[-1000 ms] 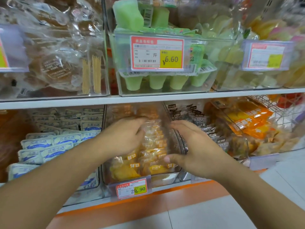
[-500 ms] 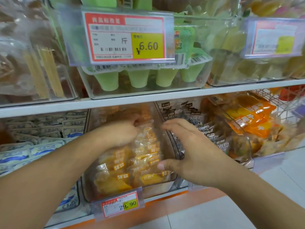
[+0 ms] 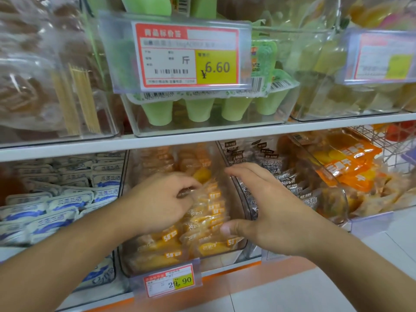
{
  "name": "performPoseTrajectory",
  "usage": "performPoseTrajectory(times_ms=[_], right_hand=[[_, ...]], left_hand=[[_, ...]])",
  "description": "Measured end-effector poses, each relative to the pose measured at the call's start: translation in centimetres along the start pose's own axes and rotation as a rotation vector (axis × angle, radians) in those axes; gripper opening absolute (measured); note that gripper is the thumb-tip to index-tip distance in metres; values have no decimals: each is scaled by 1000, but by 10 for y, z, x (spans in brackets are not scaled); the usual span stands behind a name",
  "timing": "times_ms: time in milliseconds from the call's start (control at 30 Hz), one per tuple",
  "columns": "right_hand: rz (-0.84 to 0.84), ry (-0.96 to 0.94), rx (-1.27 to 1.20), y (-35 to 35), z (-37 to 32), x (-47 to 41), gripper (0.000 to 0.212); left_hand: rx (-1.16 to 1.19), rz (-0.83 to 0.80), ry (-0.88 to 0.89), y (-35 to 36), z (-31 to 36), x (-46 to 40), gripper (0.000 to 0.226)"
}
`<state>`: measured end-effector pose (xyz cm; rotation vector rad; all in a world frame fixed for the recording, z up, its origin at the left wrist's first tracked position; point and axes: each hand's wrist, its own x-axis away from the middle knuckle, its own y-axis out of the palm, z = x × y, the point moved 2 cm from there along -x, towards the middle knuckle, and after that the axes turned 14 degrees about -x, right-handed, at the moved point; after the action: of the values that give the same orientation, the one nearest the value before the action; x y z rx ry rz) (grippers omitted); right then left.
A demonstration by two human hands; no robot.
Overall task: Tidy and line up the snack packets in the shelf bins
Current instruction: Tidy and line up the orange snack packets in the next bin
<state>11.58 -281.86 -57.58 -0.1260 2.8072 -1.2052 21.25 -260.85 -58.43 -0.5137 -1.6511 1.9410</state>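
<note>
Hands at frame centre: our left hand [image 3: 162,199] pinches yellow snack packets [image 3: 209,212]; our right hand [image 3: 270,210] spread flat, flanking row running front-to-back in clear bin [image 3: 238,246].

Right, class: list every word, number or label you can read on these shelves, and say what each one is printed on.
"6.60" with "¥" and "斤": upper price tag; its red header and small print are too blurred.
"29.90": lower price tag; the rest is too small.
"58": yellow packets in the middle bin.
"三蒸三晒", roughly: white packets.
"九制话梅": dark packets.
Orange packets: lettering unclear.
Right price tag: blurred.
</note>
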Motion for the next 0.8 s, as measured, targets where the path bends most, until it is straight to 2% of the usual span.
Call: performPoseTrajectory(times_ms=[233, 400, 667, 800], right_hand=[[-11, -21, 52, 1, -2, -3, 101], [2, -34, 80, 4, -2, -5, 100], [26, -71, 72, 7, -3, -5, 90], [31, -77, 81, 7, -2, -5, 90]], left_hand=[[-181, 66, 234, 2, 7, 20, 43], [-197, 60, 268, 2, 6, 21, 41], [-37, -17, 150, 1, -4, 4, 38], [21, -58, 12, -6, -8, -5, 37]])
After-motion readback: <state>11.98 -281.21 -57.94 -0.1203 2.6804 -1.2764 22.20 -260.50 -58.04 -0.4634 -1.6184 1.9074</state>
